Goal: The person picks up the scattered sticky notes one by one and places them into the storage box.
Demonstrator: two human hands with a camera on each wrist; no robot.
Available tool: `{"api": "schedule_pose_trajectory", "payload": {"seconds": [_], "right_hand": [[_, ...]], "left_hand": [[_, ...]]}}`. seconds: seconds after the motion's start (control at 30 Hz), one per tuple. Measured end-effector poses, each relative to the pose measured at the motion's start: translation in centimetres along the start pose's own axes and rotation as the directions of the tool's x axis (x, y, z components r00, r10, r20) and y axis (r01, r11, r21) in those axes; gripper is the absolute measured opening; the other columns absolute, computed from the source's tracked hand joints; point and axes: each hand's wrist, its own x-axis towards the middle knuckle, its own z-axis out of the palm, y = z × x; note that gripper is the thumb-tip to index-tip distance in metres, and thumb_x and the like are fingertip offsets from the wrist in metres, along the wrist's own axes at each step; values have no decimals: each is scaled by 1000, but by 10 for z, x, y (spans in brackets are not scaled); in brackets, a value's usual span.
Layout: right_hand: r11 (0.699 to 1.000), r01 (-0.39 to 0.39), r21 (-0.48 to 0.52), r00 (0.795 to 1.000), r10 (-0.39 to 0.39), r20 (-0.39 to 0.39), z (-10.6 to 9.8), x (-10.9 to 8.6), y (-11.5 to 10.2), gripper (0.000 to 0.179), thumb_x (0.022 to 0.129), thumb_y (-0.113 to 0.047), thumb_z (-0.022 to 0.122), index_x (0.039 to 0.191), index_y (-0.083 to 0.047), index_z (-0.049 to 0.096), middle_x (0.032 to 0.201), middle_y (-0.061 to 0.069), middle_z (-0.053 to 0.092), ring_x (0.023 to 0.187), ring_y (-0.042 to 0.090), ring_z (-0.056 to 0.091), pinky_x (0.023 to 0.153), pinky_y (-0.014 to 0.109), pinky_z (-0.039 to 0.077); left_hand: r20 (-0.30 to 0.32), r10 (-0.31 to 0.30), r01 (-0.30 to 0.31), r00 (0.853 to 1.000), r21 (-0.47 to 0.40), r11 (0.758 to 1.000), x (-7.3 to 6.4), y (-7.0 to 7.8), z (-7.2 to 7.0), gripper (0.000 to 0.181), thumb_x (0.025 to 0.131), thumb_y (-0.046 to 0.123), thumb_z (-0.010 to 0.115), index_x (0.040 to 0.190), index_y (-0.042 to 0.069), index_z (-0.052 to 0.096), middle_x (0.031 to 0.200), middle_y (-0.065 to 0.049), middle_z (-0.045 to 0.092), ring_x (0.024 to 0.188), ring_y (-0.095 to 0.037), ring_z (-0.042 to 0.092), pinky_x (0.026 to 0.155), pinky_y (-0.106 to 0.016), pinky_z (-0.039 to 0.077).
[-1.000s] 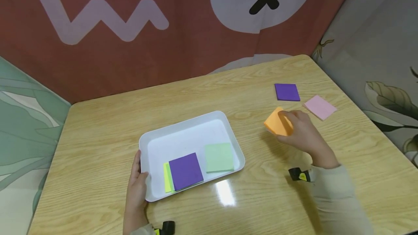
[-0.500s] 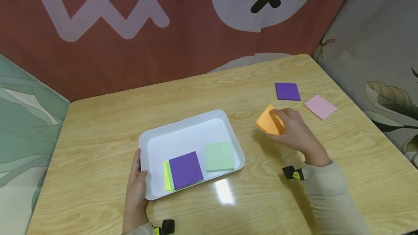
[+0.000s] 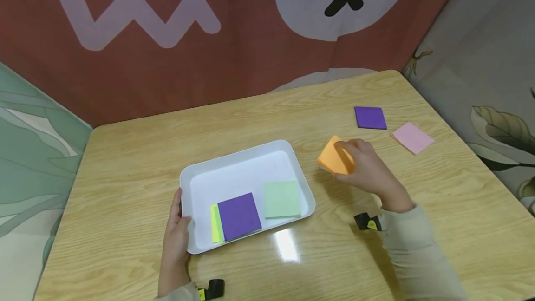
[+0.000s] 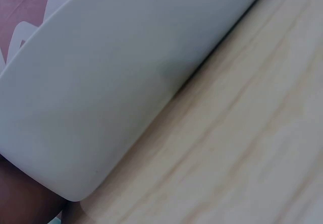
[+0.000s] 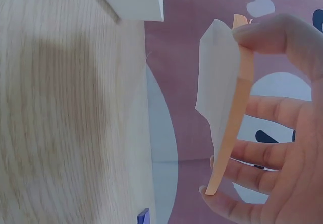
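Observation:
My right hand (image 3: 369, 168) pinches an orange sticky note pad (image 3: 334, 158) above the table, just right of the white tray (image 3: 225, 175). In the right wrist view, thumb and fingertips grip opposite edges of the pad, and a pale sheet (image 5: 217, 72) shows on its underside. My left hand (image 3: 174, 240) holds the tray's left end, thumb at the rim; the left wrist view shows mostly the tray's outer wall (image 4: 116, 77). Inside the tray lie a purple pad (image 3: 239, 216), overlapping green (image 3: 219, 229) and yellow (image 3: 215, 224) ones, and a pale green pad (image 3: 282, 199) to their right.
Farther back on the right of the wooden table (image 3: 138, 161) lie another purple pad (image 3: 370, 118) and a pink pad (image 3: 413, 138). A red-brown printed curtain (image 3: 242, 59) hangs behind the table's back edge, with leaf-patterned fabric (image 3: 497, 82) along the right side.
My right hand has moved left toward the tray, carrying the orange sticky note pad. The left hand stays on the tray, and the other pads lie as before.

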Motion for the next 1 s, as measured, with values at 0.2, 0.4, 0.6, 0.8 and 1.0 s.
{"api": "schedule_pose_trajectory", "payload": {"seconds": [0.2, 0.4, 0.6, 0.8, 1.0], "right_hand": [[999, 26, 24, 1000, -26, 11, 5, 3, -7, 64, 65, -19, 72, 120, -1, 46, 110, 23, 41, 98, 34, 36, 75, 48, 36], [997, 63, 42, 998, -63, 9, 10, 6, -14, 64, 64, -19, 72, 120, -1, 46, 108, 20, 43, 98, 32, 37, 75, 46, 36], [995, 82, 57, 996, -83, 15, 14, 6, -19, 65, 64, -20, 72, 120, -1, 46, 109, 19, 42, 100, 32, 36, 77, 46, 36], [992, 107, 72, 994, -109, 25, 17, 8, -24, 64, 64, -20, 72, 120, -2, 47, 108, 17, 43, 97, 30, 37, 75, 43, 37], [988, 126, 94, 990, -131, 47, 21, 10, -34, 67, 60, -22, 73, 120, -4, 48, 109, 15, 43, 97, 26, 37, 75, 39, 37]], "left_hand": [[1, 7, -7, 1000, 4, 1000, 1, 0, -1, 68, 83, -6, 19, 138, 32, 10, 143, 9, -1, 126, -5, 4, 101, -30, 9], [8, 11, -11, 1000, -10, 1000, 0, -1, -1, 68, 83, -7, 19, 139, 32, 9, 143, 8, 0, 125, -7, 8, 100, -28, 13], [7, 15, -15, 1000, -16, 1000, 0, 0, 0, 69, 81, -8, 18, 139, 30, 10, 143, 8, 2, 125, -8, 10, 99, -27, 14], [10, 23, -23, 1000, -13, 1000, 0, 0, 0, 69, 82, -8, 18, 139, 29, 9, 143, 7, 2, 125, -9, 10, 99, -26, 15], [16, 29, -28, 999, -13, 1000, 0, -1, 0, 69, 82, -8, 18, 139, 30, 9, 143, 8, 2, 125, -8, 10, 100, -28, 14]]}}
